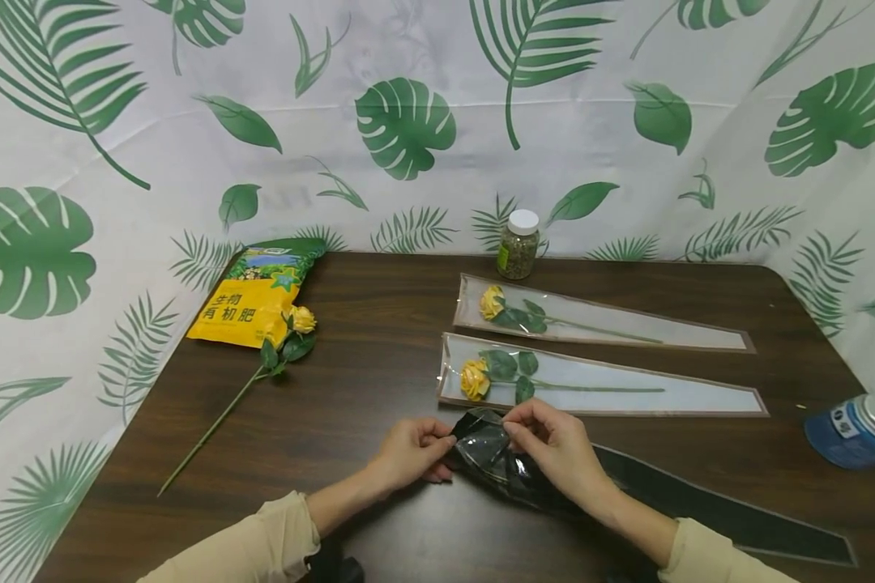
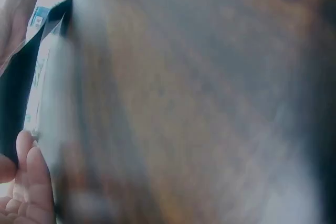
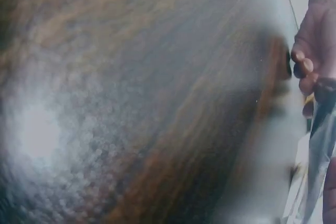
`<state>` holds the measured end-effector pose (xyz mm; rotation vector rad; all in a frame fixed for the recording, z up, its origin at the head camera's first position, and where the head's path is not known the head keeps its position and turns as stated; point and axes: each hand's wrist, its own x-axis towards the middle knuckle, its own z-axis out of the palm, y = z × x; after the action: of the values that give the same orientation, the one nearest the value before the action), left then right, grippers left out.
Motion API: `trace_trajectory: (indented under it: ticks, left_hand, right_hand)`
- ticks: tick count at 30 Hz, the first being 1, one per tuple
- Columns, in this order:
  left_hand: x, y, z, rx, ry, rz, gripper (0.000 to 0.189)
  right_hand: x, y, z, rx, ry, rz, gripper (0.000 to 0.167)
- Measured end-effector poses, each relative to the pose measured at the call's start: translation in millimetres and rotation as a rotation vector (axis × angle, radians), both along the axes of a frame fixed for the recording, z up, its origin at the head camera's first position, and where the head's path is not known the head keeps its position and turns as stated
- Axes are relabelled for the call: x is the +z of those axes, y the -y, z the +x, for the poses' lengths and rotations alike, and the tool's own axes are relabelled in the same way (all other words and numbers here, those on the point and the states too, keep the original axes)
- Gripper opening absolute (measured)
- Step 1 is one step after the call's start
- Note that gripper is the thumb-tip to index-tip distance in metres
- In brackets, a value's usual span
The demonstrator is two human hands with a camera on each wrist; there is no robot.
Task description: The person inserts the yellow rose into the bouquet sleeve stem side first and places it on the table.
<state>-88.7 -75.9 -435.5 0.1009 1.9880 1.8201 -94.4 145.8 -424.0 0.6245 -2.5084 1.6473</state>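
Note:
A black flower sleeve (image 1: 700,494) with a clear film front lies slantwise near the front edge of the table. Its wide end is lifted toward the middle, and the film there is creased and shiny. My left hand (image 1: 417,449) pinches one side of that wide end. Opposite it, my right hand (image 1: 557,449) pinches the film edge between thumb and fingers. In the left wrist view, my left fingers (image 2: 37,182) hold the dark sleeve (image 2: 18,98) at the left border. The right wrist view shows the glossy sleeve (image 3: 320,150) stretched below my left hand (image 3: 315,51).
Beyond the hands lie two white-backed sleeves (image 1: 700,397), each holding a yellow rose (image 1: 475,379). A loose yellow rose (image 1: 302,320) leans by a yellow fertilizer bag (image 1: 236,304) at left. A white-capped jar (image 1: 518,247) stands at the back, a blue can (image 1: 856,433) at right.

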Motion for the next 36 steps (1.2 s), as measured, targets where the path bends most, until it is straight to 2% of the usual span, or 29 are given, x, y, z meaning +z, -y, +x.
trace_trajectory:
  ticks: [5,8,12,15,19,23,25,28,30,36]
  left_hand:
    - [6.9,13.3,-9.0,-0.027,0.001,-0.023,0.022]
    - [16.4,35.3,-21.0,-0.011,-0.062,-0.087,0.024]
    - [36.1,91.3,-42.2,0.074,-0.19,-0.293,0.025]
    - [47.8,142.5,-53.2,0.128,-0.205,-0.468,0.028]
    - [51.1,200.7,-55.3,0.158,-0.17,-0.651,0.031]
    - [46.1,235.2,-51.8,0.185,-0.157,-0.809,0.034]
    - [42.7,243.2,-50.8,0.175,-0.137,-0.845,0.038]
    - [37.3,246.7,-51.4,0.147,-0.105,-0.845,0.041]
    - [34.2,245.0,-52.6,0.143,-0.09,-0.834,0.04]
    - [28.8,233.9,-55.8,0.133,-0.104,-0.784,0.031]
  right_hand:
    - [-0.6,2,-1.2,0.01,-0.025,-0.029,0.007]
    - [-2.0,4,-1.6,0.005,-0.049,-0.032,0.009]
    - [-2.5,4,-2.7,0.002,-0.075,-0.033,0.011]
    - [-2.6,4,-3.3,0.005,-0.077,-0.034,0.011]
    - [-3.6,3,-3.7,0.013,-0.061,-0.029,0.01]
    - [-4.2,3,-4.1,0.017,-0.045,-0.022,0.011]
    - [-4.4,2,-4.2,0.016,-0.041,-0.021,0.011]
    - [-5.1,2,-3.8,0.019,-0.031,-0.031,0.011]
    - [-5.5,2,-3.5,0.024,-0.023,-0.039,0.011]
    - [-5.2,0,-2.6,0.023,-0.004,-0.042,0.012]
